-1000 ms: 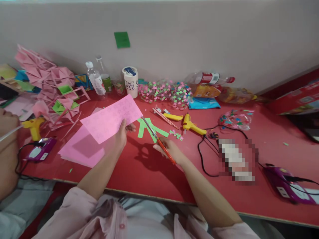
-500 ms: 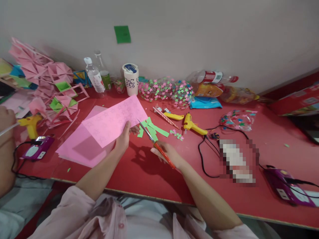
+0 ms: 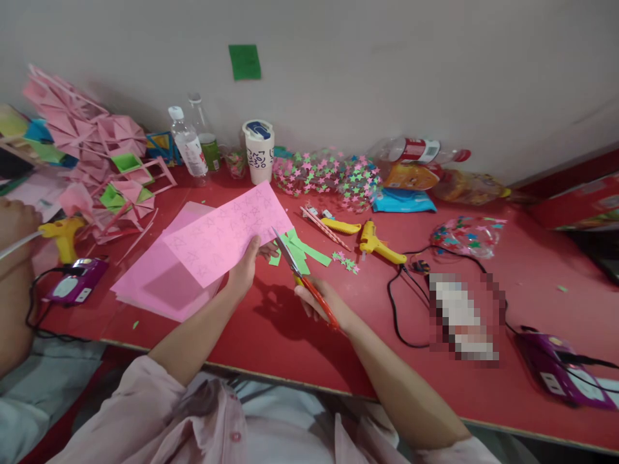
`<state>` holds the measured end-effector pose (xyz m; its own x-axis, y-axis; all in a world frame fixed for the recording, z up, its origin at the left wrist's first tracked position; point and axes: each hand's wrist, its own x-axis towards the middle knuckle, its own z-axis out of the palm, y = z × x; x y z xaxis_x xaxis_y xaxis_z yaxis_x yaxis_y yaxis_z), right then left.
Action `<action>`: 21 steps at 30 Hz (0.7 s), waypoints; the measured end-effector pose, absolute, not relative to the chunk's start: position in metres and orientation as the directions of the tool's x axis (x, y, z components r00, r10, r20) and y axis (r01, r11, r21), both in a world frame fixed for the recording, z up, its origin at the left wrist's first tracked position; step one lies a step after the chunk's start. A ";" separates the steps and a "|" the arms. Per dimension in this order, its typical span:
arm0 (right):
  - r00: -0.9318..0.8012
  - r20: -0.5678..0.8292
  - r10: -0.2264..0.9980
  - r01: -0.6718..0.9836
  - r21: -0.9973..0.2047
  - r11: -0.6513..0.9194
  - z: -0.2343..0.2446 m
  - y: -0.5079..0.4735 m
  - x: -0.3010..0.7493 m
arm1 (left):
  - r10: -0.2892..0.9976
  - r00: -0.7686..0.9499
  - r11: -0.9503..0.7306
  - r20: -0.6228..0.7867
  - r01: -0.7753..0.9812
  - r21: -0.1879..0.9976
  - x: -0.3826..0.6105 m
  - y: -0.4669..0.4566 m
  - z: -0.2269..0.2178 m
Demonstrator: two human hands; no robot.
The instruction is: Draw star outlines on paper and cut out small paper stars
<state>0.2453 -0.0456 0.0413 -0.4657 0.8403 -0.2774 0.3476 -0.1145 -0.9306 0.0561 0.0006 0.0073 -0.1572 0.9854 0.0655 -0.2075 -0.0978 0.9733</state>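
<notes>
My left hand [image 3: 244, 269] pinches the near right corner of a pink sheet [image 3: 227, 232] marked with faint star outlines and holds it up over the red table [image 3: 300, 335]. My right hand [image 3: 323, 301] grips red-handled scissors [image 3: 304, 277], blades pointing up-left toward the sheet's right edge, a little apart from it. Green paper strips [image 3: 302, 250] lie on the table just behind the blades. A stack of pink sheets [image 3: 159, 283] lies under the raised sheet.
A yellow glue gun [image 3: 380, 245] with a black cord, a yellow cutter [image 3: 341, 226], a white cup [image 3: 260, 151], bottles [image 3: 189, 143], star cutouts [image 3: 329, 177] and pink folded pieces [image 3: 91, 145] crowd the back. Purple devices [image 3: 75, 288] [image 3: 561, 377] sit at both sides. Another person's arm [image 3: 14, 283] is at the left.
The scissors have moved slightly left, closer to the pink sheet's right edge. My left hand still holds the sheet, shifted a little toward me.
</notes>
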 end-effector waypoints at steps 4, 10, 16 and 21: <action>-0.446 -0.295 0.845 0.340 -0.929 -0.145 0.039 -0.046 0.244 | 0.987 -0.145 -0.092 0.064 -0.198 0.976 0.058 -0.001 0.009; -0.422 -0.330 0.844 0.323 -0.925 -0.200 0.034 -0.046 0.242 | 0.990 -0.130 -0.083 0.059 -0.186 0.979 0.062 -0.003 0.011; -0.397 -0.343 0.852 0.326 -0.920 -0.219 0.036 -0.046 0.240 | 0.989 -0.139 -0.075 0.051 -0.174 0.982 0.062 -0.003 0.009; -0.372 -0.362 0.855 0.339 -0.910 -0.238 0.038 -0.046 0.240 | 0.989 -0.135 -0.086 0.061 -0.195 0.977 0.061 -0.002 0.007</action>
